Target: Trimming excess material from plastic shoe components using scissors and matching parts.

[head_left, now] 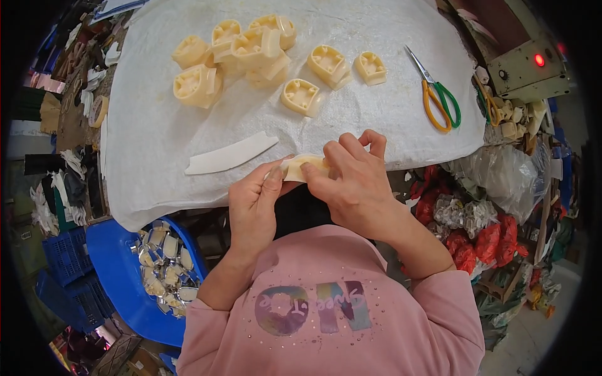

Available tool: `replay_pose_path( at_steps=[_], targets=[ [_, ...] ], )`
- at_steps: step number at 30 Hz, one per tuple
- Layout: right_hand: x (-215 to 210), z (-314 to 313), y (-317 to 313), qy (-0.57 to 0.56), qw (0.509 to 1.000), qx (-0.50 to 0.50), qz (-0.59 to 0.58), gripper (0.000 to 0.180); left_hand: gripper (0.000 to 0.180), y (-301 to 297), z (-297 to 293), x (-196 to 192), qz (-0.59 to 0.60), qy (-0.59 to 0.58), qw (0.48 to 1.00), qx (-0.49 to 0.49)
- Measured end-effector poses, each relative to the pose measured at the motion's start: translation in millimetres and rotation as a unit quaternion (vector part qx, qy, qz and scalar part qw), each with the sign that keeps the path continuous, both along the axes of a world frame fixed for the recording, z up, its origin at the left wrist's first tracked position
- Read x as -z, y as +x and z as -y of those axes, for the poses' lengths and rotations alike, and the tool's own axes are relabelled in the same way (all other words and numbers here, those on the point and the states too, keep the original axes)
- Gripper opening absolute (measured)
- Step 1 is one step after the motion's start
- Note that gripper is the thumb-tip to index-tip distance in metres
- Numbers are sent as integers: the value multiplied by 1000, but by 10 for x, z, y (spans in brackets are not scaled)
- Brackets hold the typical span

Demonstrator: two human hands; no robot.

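Observation:
Over the table's near edge, my left hand [254,197] pinches one end of a cream plastic shoe-heel block [293,172] between thumb and fingers. My right hand [357,178] grips its other end, with fingertips pressed on its surface. The fingers cover much of this block, and a pale edge shows beside the left thumb. Just beyond my left hand, a curved white strip [232,153] lies flat on the cloth. Farther off are a loose heel block [301,98], a second one [327,62] and a smaller-looking one [371,67], hollow sides up.
Several cream heel blocks [254,47] are heaped at the far left of the white cloth [150,144]. Scissors [429,78] with orange and green handles lie at the right. A blue tub [113,263] of metallic-looking pieces stands lower left. A machine box [527,69] glows red.

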State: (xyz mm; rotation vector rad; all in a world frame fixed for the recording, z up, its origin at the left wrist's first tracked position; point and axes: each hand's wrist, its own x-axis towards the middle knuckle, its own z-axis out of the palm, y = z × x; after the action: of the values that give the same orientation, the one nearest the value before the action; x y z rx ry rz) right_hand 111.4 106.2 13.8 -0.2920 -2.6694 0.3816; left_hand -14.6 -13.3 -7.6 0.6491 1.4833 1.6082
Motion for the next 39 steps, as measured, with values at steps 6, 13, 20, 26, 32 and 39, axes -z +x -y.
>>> replay_pose_path(
  at_steps=[6, 13, 20, 26, 32, 39],
  targets=[
    [-18, 18, 15, -3, 998, 12, 63, 22, 35, 25, -13, 53, 26, -38, 999, 20],
    [51, 45, 16, 18, 998, 31, 45, 20, 35, 93, -74, -6, -82, -53, 995, 22],
    [312, -10, 24, 2, 999, 27, -35, 26, 42, 38, 23, 3, -377, -54, 920, 87],
    [334, -70, 121, -66, 989, -4, -134, 37, 63, -70, 41, 209, 128, 42, 976, 172],
    [261, -85, 117, -135, 977, -74, -145, 32, 69, -57, -28, 257, 317, 44, 915, 245],
    [190, -81, 129, -136, 979, -94, -118, 32, 55, -26, -109, 198, 260, 0, 935, 242]
  ],
)
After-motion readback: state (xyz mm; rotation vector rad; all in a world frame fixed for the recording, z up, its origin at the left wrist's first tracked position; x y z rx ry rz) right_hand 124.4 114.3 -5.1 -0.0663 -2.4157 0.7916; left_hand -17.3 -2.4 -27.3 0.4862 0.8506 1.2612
